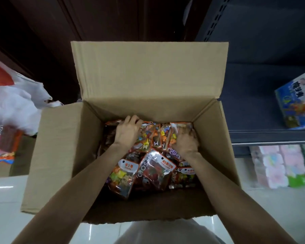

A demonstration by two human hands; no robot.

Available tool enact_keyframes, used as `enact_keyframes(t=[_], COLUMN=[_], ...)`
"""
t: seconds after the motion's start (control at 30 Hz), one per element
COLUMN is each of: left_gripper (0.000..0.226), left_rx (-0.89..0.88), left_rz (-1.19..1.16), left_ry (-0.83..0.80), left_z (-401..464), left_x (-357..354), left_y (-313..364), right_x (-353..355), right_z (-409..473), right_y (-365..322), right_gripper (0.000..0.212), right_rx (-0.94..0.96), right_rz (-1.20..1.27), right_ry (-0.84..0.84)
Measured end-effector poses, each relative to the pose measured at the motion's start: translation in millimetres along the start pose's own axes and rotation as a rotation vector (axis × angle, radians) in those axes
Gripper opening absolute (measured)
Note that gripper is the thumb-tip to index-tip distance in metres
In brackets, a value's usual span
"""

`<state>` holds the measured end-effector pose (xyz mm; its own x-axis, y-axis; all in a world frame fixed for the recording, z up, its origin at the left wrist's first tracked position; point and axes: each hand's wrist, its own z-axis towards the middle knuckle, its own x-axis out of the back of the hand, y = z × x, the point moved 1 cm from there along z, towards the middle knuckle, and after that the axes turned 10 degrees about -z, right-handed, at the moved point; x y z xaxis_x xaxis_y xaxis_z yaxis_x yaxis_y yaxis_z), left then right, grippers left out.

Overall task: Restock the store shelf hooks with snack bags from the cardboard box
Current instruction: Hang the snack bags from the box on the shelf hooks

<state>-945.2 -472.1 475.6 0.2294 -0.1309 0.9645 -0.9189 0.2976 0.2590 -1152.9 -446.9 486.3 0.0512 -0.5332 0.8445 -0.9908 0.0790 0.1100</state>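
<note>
Early, I judge: the left hand (127, 132) curls its fingers (133, 119) over snack bags (153, 169) heaped beneath them in the cardboard box (60, 155), the right hand (185, 140) clutches another, and no hooks show.

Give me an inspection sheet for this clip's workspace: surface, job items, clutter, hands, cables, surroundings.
Surface: pale glossy floor; the box sits on it.
Job's things: open cardboard box, flaps folded out; snack bags piled loosely inside, orange-edged with clear windows. No shelf hooks in view.
Clutter: white plastic bag and packaged goods left of the box.
Hands: left hand curled over bags at the far side; right hand gripping bags near the right wall, blurred.
Cables: nothing seen.
Surroundings: dark shelf to the right holding a blue carton; pastel packs below it.
</note>
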Motion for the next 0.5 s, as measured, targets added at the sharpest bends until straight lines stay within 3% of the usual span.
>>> enact_keyframes(t=[0.17,0.27,0.33,0.43,0.5], left_gripper=[0.02,0.016,0.019,0.038,0.041], left_rx=[-0.291,-0.498,-0.484,-0.313,-0.263], left_rz=[-0.178,-0.174,-0.114,-0.197,-0.226], left_ry=[0.153,0.112,0.018,-0.167,-0.172], left_z=[-10.1,-25.9,-33.6,-37.4,-31.4], left_x=[-3.2,-7.6,-13.1,-11.2,-6.5], left_y=[3.0,12.6,10.1,5.8,8.7], right_x=[-1.7,7.4,13.7,18.9,19.7], right_z=[-4.7,-3.5,3.0,18.4,27.9], right_y=[0.1,8.9,13.8,19.4,20.3], right_gripper=[0.059,0.064,0.058,0.07,0.077], right_rx=[0.094,0.157,0.235,0.323,0.341], right_rz=[-0.139,-0.095,-0.096,-0.193,-0.296], right_ry=[-0.03,-0.043,-0.047,-0.17,-0.131])
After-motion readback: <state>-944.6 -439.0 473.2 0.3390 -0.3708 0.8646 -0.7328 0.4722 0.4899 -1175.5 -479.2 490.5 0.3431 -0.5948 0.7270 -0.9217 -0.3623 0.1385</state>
